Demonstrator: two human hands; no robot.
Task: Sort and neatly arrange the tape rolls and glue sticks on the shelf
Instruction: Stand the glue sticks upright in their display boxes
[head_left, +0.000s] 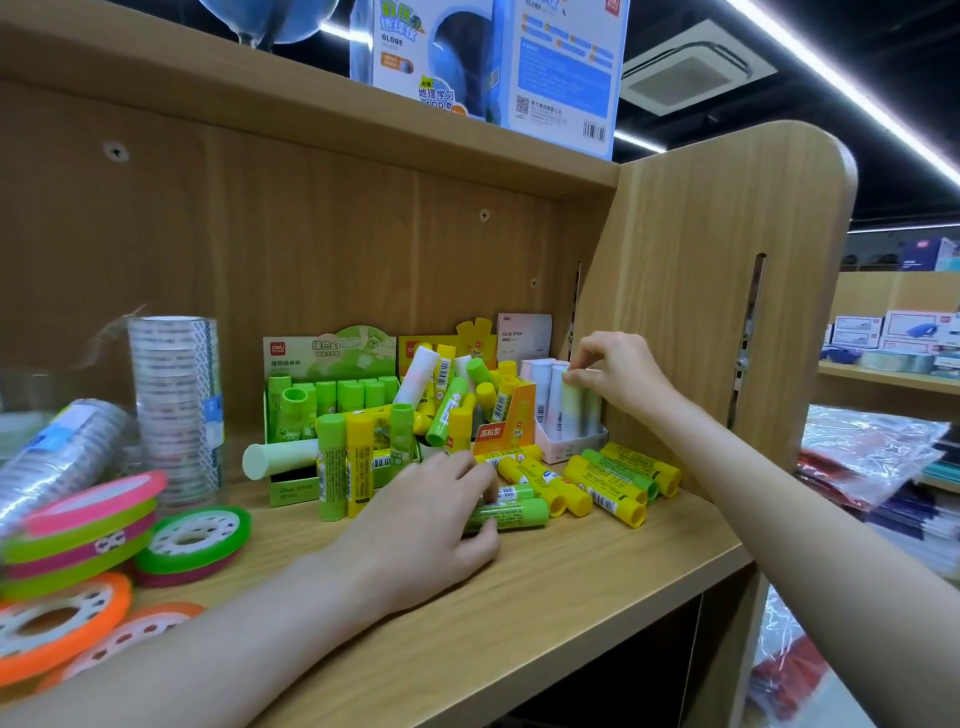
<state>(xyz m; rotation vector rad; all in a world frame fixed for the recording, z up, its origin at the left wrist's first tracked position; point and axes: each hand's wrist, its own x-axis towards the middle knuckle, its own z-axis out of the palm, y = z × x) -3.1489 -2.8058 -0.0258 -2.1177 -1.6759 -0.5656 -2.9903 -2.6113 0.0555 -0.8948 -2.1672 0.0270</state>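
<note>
- We see our left hand (436, 525) low on the wooden shelf (545, 597), its fingers and thumb curled round a green glue stick (511, 514) that lies on its side on the shelf board.
- Our right hand (618, 376) reaches to the far right, pinching the top of a pale glue stick (571, 402) that stands upright in a small pink box (558, 447) against the shelf's side panel.
- Just near of that box, several yellow glue sticks (602, 491) lie loose on their sides, a green one among them.
- A green display box (332, 364) at the far middle holds upright green sticks; beside it on the right, a yellow box (511, 415) is heaped with tilted yellow, green and white sticks.
- A green stick and a yellow stick (360, 462) stand upright side by side in front of the green box.
- On the left, a tall stack of clear tape rolls (176, 405) stands upright, and another wrapped stack leans beside it.
- Near left, flat coloured tape rolls (195, 538) in green, pink and orange lie overlapping.
- A globe box (493, 67) sits on the board above.
</note>
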